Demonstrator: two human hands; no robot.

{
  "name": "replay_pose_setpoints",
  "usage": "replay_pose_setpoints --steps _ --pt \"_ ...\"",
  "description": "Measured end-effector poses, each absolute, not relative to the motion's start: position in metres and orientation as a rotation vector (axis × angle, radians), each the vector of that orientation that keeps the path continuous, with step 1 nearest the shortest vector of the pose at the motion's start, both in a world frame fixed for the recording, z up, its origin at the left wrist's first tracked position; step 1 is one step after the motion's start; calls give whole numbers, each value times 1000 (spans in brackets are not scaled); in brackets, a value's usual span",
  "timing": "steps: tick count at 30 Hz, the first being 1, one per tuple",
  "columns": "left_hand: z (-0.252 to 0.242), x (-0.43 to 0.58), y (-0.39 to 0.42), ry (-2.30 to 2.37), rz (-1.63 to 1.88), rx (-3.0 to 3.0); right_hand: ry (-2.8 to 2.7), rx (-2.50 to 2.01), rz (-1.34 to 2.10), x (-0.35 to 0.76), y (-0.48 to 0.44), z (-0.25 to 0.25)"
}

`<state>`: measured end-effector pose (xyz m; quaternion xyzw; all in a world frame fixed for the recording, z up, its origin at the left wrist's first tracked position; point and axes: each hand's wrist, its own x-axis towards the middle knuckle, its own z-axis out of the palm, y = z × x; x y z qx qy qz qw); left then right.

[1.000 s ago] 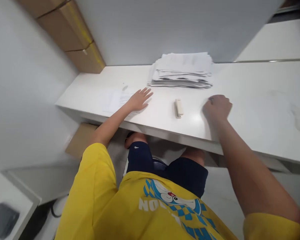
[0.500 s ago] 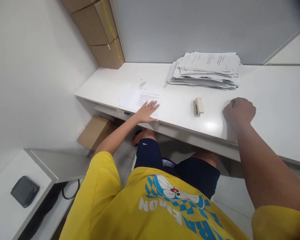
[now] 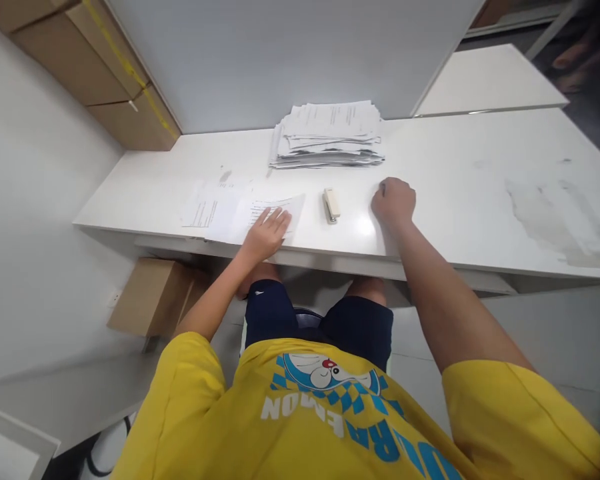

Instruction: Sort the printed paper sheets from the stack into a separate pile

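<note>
My left hand lies flat with fingers stretched out on a printed sheet near the table's front edge. Part of that sheet is under the fingers. Left of it, more printed paper lies flat. My right hand is closed in a fist resting on the table. A small dark spot shows at its thumb side, but what it is, I cannot make out. Between the hands stands a cream stapler, touched by neither. Behind it is a thick, uneven stack of printed papers.
The white table runs along a grey partition. Cardboard boxes are piled at the back left, and another box is below on the left. Greyish patches mark the table at right. A blurred person's hand is at the far top right.
The view has swung to the right, showing more of the table. The sheet under my left hand now sits apart from the paper on its left, angled to the right. My right fist remains closed.
</note>
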<state>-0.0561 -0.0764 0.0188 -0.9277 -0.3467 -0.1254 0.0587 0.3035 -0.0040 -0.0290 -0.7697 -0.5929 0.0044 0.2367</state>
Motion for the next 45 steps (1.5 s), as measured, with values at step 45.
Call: replay_pose_setpoints --steps 45 --pt "31 75 19 -1367 -209 -3208 -1712 -2062 137 315 18 -41"
